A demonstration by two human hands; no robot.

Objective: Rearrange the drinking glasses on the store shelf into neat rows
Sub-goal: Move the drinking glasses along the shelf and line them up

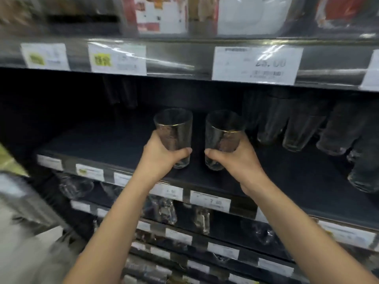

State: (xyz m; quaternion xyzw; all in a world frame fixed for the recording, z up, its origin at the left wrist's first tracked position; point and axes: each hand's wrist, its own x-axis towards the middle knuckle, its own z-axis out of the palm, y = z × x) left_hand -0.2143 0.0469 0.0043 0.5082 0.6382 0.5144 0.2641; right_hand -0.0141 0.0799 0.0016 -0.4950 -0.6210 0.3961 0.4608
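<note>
Two clear drinking glasses with thin gold rims are held side by side over the dark shelf (pixel 102 144). My left hand (pixel 162 158) grips the left glass (pixel 174 128) around its lower half. My right hand (pixel 233 162) grips the right glass (pixel 224 130) the same way. Both glasses are upright, a small gap apart, with their bases close to the shelf's front part. Whether they touch the shelf is unclear. Several more glasses (pixel 295 130) stand in the shadow at the right of the same shelf.
The shelf above carries price tags (pixel 256 65) and packaged plates (pixel 250 15). Lower shelves hold other glassware (pixel 162 210) behind price labels (pixel 210 201). The left part of the dark shelf shows bare surface. Two dim glasses (pixel 121 93) stand at the back.
</note>
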